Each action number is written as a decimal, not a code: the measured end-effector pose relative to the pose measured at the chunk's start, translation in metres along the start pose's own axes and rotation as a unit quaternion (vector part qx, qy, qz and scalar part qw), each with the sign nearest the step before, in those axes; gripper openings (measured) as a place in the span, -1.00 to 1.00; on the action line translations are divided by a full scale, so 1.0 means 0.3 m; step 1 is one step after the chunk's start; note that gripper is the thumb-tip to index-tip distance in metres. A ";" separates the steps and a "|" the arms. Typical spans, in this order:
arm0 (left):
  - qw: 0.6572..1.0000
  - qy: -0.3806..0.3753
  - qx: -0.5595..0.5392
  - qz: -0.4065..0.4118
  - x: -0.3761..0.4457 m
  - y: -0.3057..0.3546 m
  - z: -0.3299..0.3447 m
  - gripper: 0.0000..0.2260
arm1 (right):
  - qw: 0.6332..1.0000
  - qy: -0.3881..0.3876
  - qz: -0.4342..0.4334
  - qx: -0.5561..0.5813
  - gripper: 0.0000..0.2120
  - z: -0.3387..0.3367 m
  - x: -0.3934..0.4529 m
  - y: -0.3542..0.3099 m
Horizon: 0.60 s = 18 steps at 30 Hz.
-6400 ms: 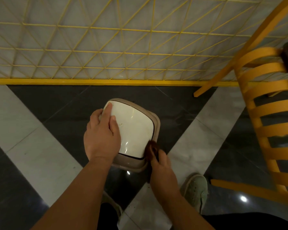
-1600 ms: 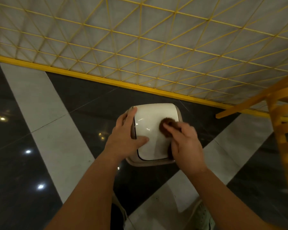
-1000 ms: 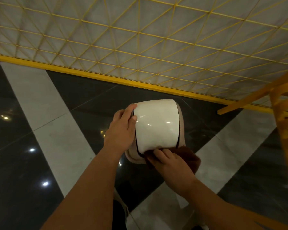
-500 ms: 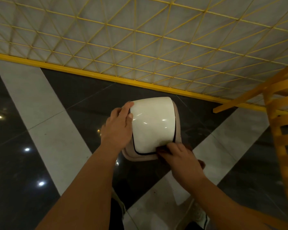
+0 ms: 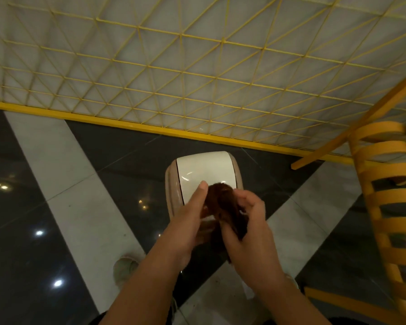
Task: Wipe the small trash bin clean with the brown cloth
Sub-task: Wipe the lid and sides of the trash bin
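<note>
The small trash bin, beige with a glossy white swing lid, stands on the dark floor tile in the middle of the head view. No hand touches it. Both hands are raised just in front of the bin's near edge, with the bunched brown cloth between them. My right hand grips the cloth with curled fingers. My left hand holds the cloth's left side, thumb up along its edge. The hands and cloth hide the bin's near rim and front.
A yellow wire grid panel on a yellow base rail runs along the wall behind the bin. A yellow slatted chair stands at the right. My shoe is on the floor at lower left. The floor is black with white stripes.
My left hand has let go of the bin's side and come to the cloth. My right hand has lifted the cloth off the lid's near edge.
</note>
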<state>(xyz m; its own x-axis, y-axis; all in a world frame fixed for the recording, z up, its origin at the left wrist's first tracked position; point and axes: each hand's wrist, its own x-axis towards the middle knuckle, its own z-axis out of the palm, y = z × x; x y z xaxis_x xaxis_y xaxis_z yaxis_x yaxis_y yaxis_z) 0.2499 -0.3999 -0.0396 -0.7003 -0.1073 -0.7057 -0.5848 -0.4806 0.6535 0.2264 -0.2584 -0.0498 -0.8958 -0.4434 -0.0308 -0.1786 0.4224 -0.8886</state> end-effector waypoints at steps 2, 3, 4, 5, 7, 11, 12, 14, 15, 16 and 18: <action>0.995 -0.058 -0.075 -0.022 -0.033 -0.010 0.003 -0.64 | 0.995 -0.089 -0.008 0.039 -0.30 0.010 -0.032 -0.008; 0.993 -0.063 -0.100 -0.022 -0.037 -0.012 -0.002 -0.69 | 0.991 -0.112 -0.014 0.071 -0.35 0.006 -0.045 -0.006; 0.991 -0.059 -0.117 -0.022 -0.038 -0.014 -0.006 -0.71 | 0.988 -0.108 -0.013 0.111 -0.43 -0.005 -0.053 -0.004; 0.991 -0.049 -0.125 -0.025 -0.037 -0.014 -0.010 -0.71 | 0.985 -0.078 0.000 0.151 -0.52 -0.019 -0.055 -0.001; 0.989 -0.049 -0.137 -0.034 -0.034 -0.013 -0.010 -0.76 | 0.975 0.001 0.076 0.208 -0.66 -0.049 -0.040 0.005; 0.982 -0.085 -0.162 -0.048 -0.019 -0.006 0.005 -0.74 | 0.917 -0.041 0.264 0.295 -0.49 -0.091 0.014 0.025; 0.985 -0.082 -0.148 -0.038 -0.010 -0.002 0.009 -0.74 | 0.901 -0.071 0.282 0.321 -0.48 -0.095 0.025 0.032; 0.995 -0.049 -0.083 -0.002 0.016 0.008 0.018 -0.79 | 0.877 -0.100 0.296 0.364 -0.57 -0.096 0.044 0.038; 0.998 -0.025 -0.045 0.020 0.030 0.017 0.022 -0.82 | 0.872 -0.098 0.297 0.376 -0.62 -0.094 0.058 0.038; 0.999 -0.004 -0.012 0.039 0.045 0.028 0.026 -0.83 | 0.872 -0.094 0.295 0.380 -0.68 -0.093 0.075 0.042; 0.996 0.029 0.040 0.072 0.083 0.050 0.029 -0.82 | 0.876 -0.085 0.293 0.373 -0.75 -0.096 0.125 0.042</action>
<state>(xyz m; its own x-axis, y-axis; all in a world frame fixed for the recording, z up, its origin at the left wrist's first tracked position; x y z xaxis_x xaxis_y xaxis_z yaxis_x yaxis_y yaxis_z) 0.2202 -0.4023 -0.0450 -0.7556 -0.2213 -0.6165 -0.5129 -0.3855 0.7670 0.1787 -0.2470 -0.0491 -0.6597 -0.4621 -0.5927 0.6642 0.0104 -0.7475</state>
